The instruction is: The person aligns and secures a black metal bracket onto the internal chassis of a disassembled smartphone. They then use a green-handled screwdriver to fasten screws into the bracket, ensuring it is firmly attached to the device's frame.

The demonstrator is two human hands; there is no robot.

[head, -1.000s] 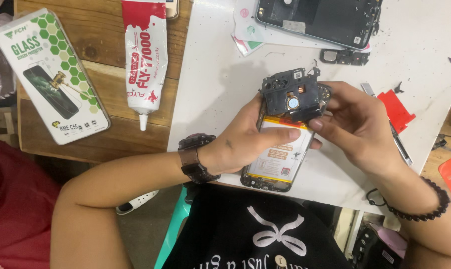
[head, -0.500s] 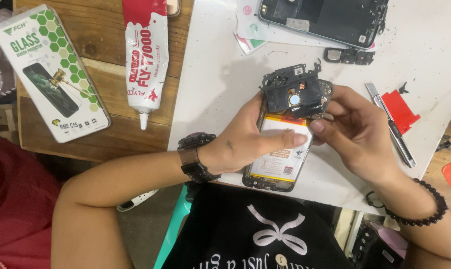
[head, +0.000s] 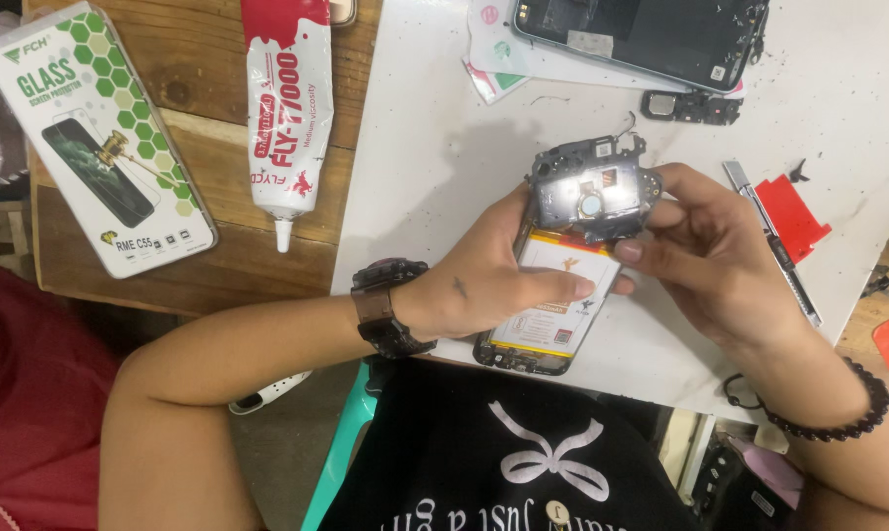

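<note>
An opened phone [head: 554, 313] with its back off shows a white and orange battery and lies tilted over the white work mat [head: 434, 177]. My left hand [head: 484, 280] grips the phone from the left, thumb laid across the battery. My right hand [head: 705, 261] holds the dark inner cover plate [head: 594, 192] at the phone's top end, fingers on its right edge. A black watch sits on my left wrist and a bead bracelet on my right.
A second dark phone body [head: 641, 34] lies at the mat's far edge, with a small black part [head: 692, 106] below it. A glue tube [head: 285, 108] and a screen-protector box [head: 95, 138] rest on the wooden table. A thin metal tool [head: 774, 241] and red scrap [head: 790, 214] lie at right.
The cover plate at the phone's top has shifted slightly and now catches bright light. My hands and the phone sit a little lower and further right in view.
</note>
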